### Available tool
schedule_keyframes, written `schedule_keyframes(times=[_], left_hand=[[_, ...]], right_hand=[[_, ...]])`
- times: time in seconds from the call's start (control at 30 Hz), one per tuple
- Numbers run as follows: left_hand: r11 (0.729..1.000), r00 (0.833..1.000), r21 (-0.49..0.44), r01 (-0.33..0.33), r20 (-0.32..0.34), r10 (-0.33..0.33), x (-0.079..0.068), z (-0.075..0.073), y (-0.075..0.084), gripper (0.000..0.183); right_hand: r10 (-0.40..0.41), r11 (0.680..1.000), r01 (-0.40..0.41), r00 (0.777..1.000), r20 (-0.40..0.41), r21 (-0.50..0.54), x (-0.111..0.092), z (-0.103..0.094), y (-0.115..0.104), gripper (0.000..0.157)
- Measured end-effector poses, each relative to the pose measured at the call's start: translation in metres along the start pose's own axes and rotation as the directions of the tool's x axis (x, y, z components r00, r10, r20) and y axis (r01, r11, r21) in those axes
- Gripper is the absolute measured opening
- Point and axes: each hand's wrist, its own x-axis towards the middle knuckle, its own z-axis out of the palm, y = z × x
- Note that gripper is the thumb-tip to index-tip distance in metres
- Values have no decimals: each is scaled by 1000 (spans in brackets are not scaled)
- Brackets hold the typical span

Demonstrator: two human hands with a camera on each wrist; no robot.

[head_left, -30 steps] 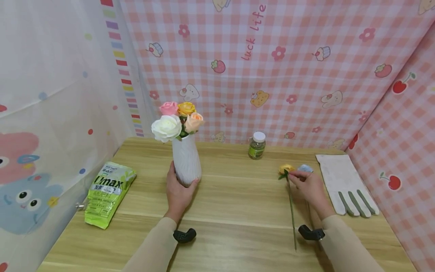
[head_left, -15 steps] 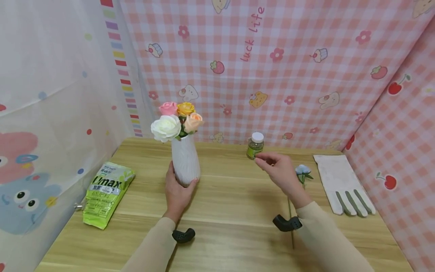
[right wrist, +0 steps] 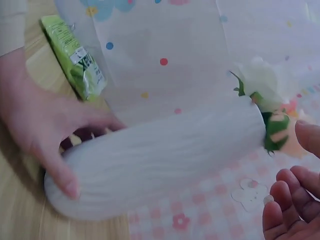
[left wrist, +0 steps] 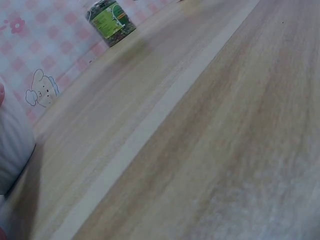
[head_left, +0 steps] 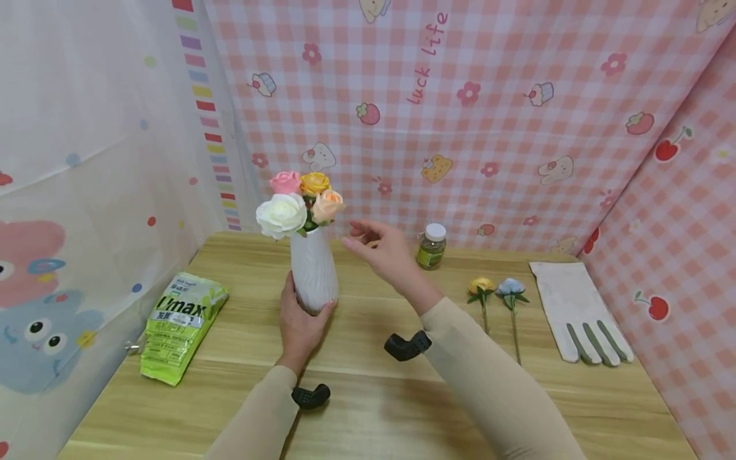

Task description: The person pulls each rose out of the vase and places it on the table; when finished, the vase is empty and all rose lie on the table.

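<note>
R hand [head_left: 390, 255] moved nr peach rose [head_left: 328, 206], L hand [head_left: 303, 329] still grips vase [head_left: 313, 271]

Vase [head_left: 314, 271] between bag [head_left: 179, 332] and glove [head_left: 577, 306]

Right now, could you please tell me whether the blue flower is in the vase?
Out: the blue flower lies on the table, apart from the vase.

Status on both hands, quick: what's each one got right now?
Left hand: holding the white vase near its base.
Right hand: open, holding nothing, near the peach rose.
</note>
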Motion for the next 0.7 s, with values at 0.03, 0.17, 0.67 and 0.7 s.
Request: schedule_keyframes(times=[0.03,0.17,0.67,0.7], left_hand=[[1000,1000,-4,-3,0,3,0,0,0,104],[1000,1000,-11,-9,6,9,-1,1,0,104],[1000,1000,-6,13,11,-13,1,-1,1,105],[1000,1000,-4,17,12,-17,1,-2,1,104]], right_hand=[[20,1000,-20,1000,8,21,4,4,-2,47],[79,993,-82,996,38,83,18,15,-6,52],[188,956,-198,980,68,217,40,46,-7,37],[198,950,-208,978,65,233,41,47,-7,36]])
